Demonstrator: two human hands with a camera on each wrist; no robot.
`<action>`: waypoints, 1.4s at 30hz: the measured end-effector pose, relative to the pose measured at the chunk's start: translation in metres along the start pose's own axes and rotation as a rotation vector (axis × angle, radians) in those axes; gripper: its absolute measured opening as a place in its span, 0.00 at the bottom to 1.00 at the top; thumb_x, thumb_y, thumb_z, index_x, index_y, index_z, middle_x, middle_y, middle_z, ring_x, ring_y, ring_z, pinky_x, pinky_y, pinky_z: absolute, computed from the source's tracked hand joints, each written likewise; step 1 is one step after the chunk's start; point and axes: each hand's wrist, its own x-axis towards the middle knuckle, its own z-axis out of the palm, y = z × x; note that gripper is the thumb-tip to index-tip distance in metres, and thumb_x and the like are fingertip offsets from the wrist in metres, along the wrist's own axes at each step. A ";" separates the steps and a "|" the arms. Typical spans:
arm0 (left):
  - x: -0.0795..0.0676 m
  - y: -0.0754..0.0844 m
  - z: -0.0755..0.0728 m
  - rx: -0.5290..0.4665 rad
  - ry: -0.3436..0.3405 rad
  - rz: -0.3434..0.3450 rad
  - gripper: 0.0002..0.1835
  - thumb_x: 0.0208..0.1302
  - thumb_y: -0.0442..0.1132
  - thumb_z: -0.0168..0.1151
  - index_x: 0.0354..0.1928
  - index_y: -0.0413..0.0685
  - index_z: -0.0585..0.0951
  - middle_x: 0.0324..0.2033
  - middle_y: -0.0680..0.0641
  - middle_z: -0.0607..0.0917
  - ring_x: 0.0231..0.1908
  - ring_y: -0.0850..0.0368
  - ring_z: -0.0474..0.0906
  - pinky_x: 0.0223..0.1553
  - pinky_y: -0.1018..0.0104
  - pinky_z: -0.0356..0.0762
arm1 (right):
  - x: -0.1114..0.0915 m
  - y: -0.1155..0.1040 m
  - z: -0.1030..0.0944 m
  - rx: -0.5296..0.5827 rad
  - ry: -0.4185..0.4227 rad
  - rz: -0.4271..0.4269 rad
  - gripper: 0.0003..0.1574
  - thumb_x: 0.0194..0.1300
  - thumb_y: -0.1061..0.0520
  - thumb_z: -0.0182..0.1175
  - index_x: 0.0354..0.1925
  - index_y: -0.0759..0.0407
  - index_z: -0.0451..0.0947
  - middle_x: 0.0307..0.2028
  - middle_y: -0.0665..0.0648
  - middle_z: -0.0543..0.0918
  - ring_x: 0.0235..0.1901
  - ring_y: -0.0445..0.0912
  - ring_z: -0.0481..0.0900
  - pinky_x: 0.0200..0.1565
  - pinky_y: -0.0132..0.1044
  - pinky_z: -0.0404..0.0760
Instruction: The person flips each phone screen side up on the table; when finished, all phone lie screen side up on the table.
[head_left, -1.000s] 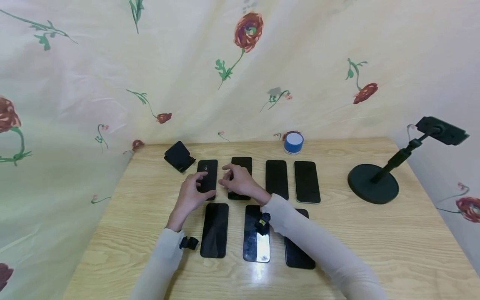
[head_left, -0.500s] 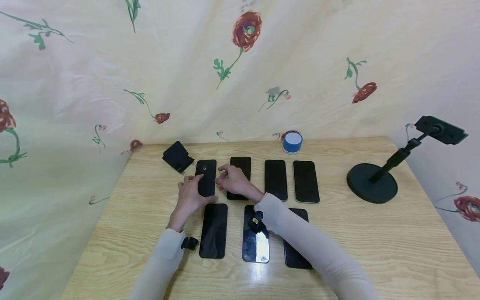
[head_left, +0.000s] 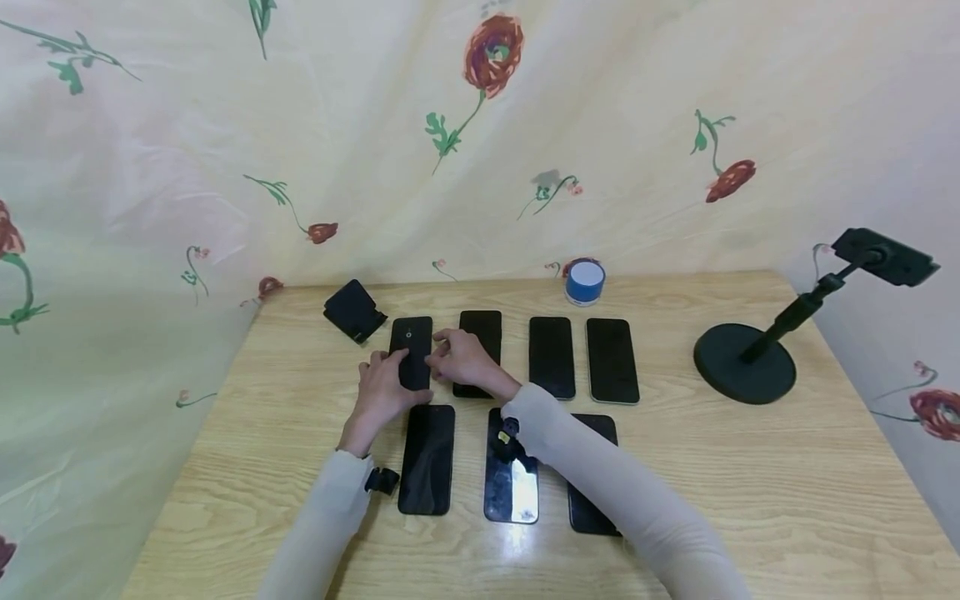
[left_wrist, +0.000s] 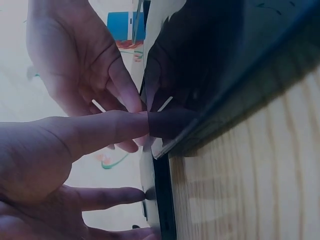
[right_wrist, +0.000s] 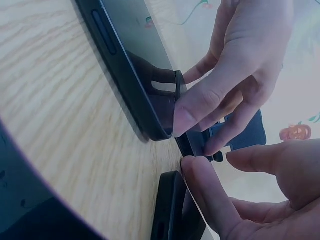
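Observation:
In the head view a black phone (head_left: 410, 337) lies back up on the table, its small camera ring toward the far end. My left hand (head_left: 381, 387) spans it, with fingers on its left side and thumb at its near end. Close against its right edge, my right hand (head_left: 463, 363) holds thumb and finger together; I cannot tell whether they pinch the phone's edge. The right wrist view shows the fingertips (right_wrist: 192, 165) of that hand right at the edge. Another phone (head_left: 483, 331) lies partly hidden under my right hand.
Two phones (head_left: 552, 354) lie farther right in the back row. In front lie a phone (head_left: 427, 462), one with a bright reflection (head_left: 513, 496), and one (head_left: 592, 512) partly under my sleeve. A folded black object (head_left: 355, 312), blue tape roll (head_left: 585, 283) and black stand (head_left: 745, 364) sit around.
My left hand has spread over the phone, its thumb lowering to the near end and its fingers to the left side. My right hand has moved slightly left to the phone's edge.

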 end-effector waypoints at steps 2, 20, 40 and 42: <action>0.001 0.001 0.000 -0.001 -0.001 0.004 0.49 0.56 0.49 0.80 0.75 0.38 0.68 0.70 0.26 0.66 0.64 0.28 0.63 0.64 0.38 0.67 | 0.002 0.001 0.001 0.000 0.001 0.001 0.37 0.75 0.59 0.62 0.75 0.67 0.64 0.51 0.63 0.89 0.34 0.45 0.91 0.37 0.32 0.86; 0.001 0.005 -0.001 0.002 -0.026 0.008 0.47 0.57 0.47 0.78 0.75 0.38 0.68 0.72 0.26 0.62 0.65 0.26 0.62 0.64 0.35 0.70 | 0.004 -0.001 0.003 0.001 0.006 0.031 0.38 0.73 0.60 0.64 0.75 0.68 0.65 0.46 0.62 0.90 0.31 0.45 0.90 0.35 0.31 0.85; -0.008 0.003 -0.012 -0.061 -0.081 0.105 0.42 0.65 0.47 0.66 0.77 0.38 0.65 0.72 0.28 0.68 0.70 0.31 0.66 0.71 0.37 0.65 | -0.003 -0.004 0.003 0.160 0.099 -0.035 0.33 0.72 0.65 0.61 0.72 0.66 0.67 0.51 0.68 0.86 0.30 0.50 0.91 0.34 0.37 0.89; -0.008 0.003 -0.013 -0.059 -0.078 0.118 0.41 0.66 0.47 0.64 0.77 0.38 0.65 0.71 0.28 0.70 0.70 0.32 0.68 0.71 0.37 0.66 | -0.003 -0.005 0.003 0.197 0.108 -0.028 0.33 0.72 0.66 0.60 0.72 0.65 0.67 0.53 0.69 0.85 0.29 0.48 0.90 0.34 0.37 0.89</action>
